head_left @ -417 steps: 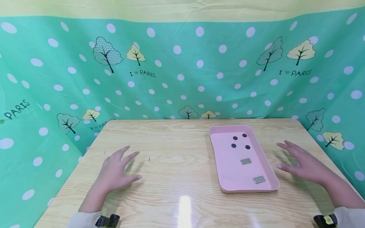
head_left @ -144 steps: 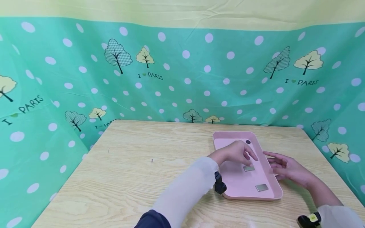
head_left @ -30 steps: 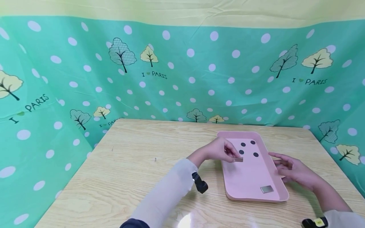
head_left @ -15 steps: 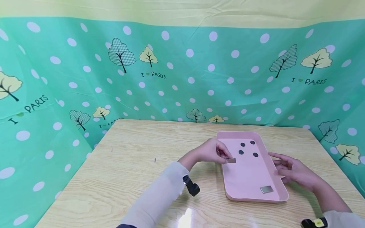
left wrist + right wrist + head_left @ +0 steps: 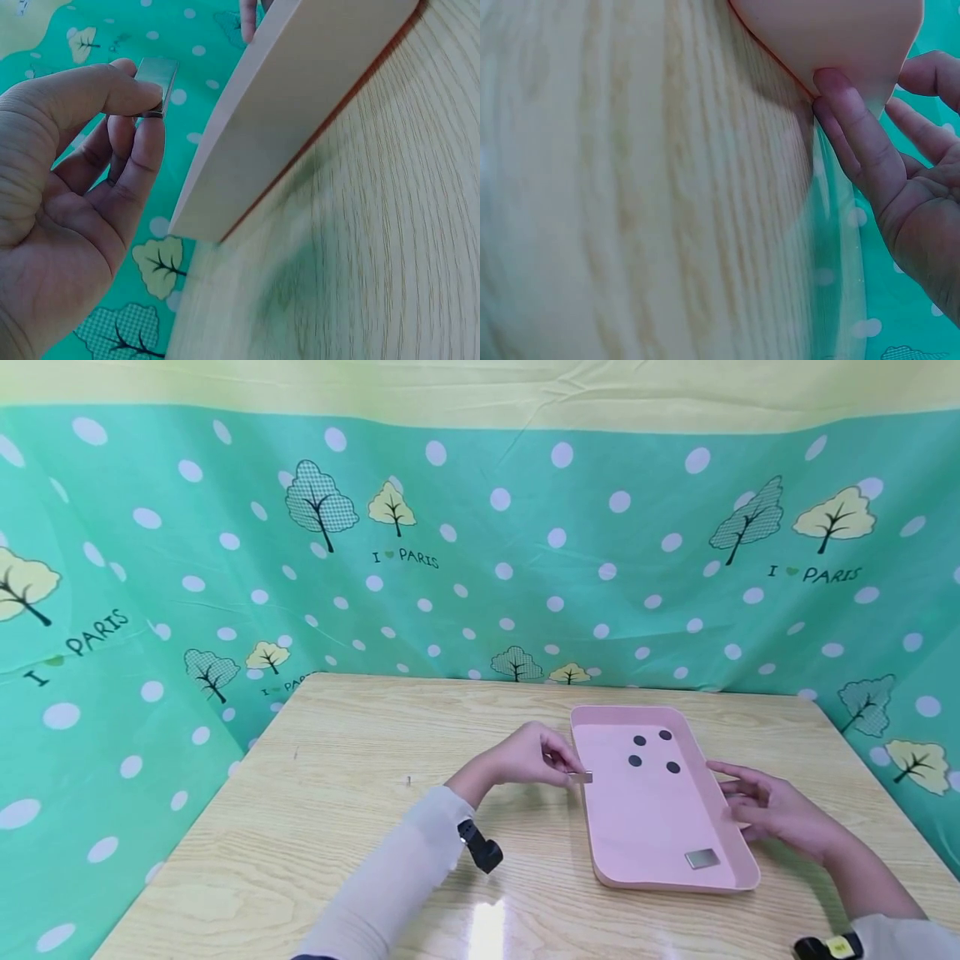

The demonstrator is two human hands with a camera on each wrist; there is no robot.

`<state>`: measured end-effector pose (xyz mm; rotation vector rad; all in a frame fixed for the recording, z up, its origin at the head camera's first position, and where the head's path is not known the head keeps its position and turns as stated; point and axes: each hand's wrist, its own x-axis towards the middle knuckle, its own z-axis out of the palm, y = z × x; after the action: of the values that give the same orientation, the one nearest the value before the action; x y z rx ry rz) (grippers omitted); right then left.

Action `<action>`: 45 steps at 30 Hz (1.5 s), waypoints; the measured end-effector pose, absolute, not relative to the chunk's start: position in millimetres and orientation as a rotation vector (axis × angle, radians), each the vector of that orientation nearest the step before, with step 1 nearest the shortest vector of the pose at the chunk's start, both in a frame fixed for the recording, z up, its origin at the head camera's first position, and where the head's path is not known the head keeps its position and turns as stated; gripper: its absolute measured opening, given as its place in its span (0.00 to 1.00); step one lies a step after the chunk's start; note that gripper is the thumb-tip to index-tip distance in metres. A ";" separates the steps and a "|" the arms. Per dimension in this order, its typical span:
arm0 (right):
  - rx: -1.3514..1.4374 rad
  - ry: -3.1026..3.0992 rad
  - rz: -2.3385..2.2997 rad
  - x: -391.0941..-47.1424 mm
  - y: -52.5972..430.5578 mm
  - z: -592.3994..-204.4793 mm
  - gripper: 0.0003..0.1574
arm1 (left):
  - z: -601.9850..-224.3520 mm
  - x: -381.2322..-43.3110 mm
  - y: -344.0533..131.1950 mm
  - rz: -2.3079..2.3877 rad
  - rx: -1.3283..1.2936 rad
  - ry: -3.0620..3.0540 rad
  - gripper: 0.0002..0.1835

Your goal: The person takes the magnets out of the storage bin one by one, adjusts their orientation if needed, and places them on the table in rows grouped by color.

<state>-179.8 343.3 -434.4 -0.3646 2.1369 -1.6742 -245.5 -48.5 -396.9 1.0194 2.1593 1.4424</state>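
My left hand [image 5: 528, 756] pinches a small silver rectangular metal plate [image 5: 582, 777] between thumb and fingers, just above the left rim of the pink tray [image 5: 652, 827]. In the left wrist view the plate [image 5: 156, 73] sticks up past the thumb, raised off the table. A second, similar metal plate [image 5: 702, 858] lies flat in the tray's near right part. Several black discs, such as one disc [image 5: 673, 767], lie in its far half. My right hand [image 5: 780, 810] is at the tray's right side, its fingers [image 5: 862, 139] loosely bent and touching the outer wall.
The wooden table [image 5: 360, 835] stretches left of the tray, with a small dark mark [image 5: 408, 780] on it. A green dotted cloth [image 5: 450, 552] hangs behind and at both sides of the table.
Since the first frame, my right hand has come to the tray's side. My left hand reached in, took the farther metal plate, lifted it and has moved it left to the tray's rim.
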 end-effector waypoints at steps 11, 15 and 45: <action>-0.357 2.136 -1.670 -179.4 342.7 -433.0 0.37 | -401.7 -255.7 -67.7 1.457 0.969 2.178 0.10; -0.351 2.148 -1.661 -179.4 341.9 -433.4 0.38 | -404.7 -260.7 -72.9 1.462 0.917 2.186 0.10; -0.291 2.191 -1.619 -178.2 339.2 -432.5 0.41 | -437.0 -285.5 -85.1 1.338 0.647 2.339 0.12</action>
<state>-178.2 339.2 -432.5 -0.2909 2.1915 -1.6187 -285.5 -85.1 -437.0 0.6474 2.3388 1.3376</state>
